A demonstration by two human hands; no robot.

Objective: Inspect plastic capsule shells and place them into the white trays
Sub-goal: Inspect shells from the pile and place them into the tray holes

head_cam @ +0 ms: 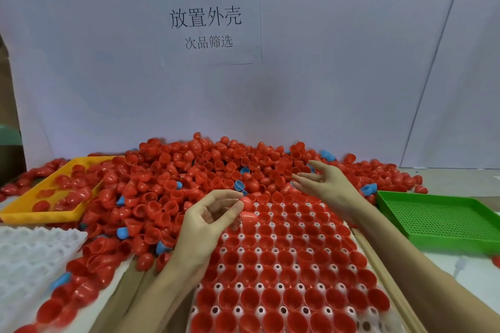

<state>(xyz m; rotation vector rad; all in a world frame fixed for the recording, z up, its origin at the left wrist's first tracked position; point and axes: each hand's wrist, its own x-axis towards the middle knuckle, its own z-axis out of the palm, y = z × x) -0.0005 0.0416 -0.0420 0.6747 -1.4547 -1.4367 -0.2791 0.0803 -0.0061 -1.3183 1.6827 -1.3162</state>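
A big heap of red capsule shells (pixel 194 170), with a few blue ones mixed in, covers the table's middle and back. In front of it lies a white tray (pixel 364 326) whose pockets hold several rows of red shells. My left hand (pixel 208 217) hovers over the tray's far left corner and pinches a red shell (pixel 247 204) at its fingertips, with another red shell just below them. My right hand (pixel 323 184) reaches over the heap's edge beyond the tray, fingers spread and relaxed, holding nothing.
A yellow tray (pixel 29 209) with some red shells sits at the left. A bare white tray (pixel 32 257) lies at the near left. A green perforated tray (pixel 438 219) stands at the right. A white wall with a paper sign (pixel 205 21) rises behind.
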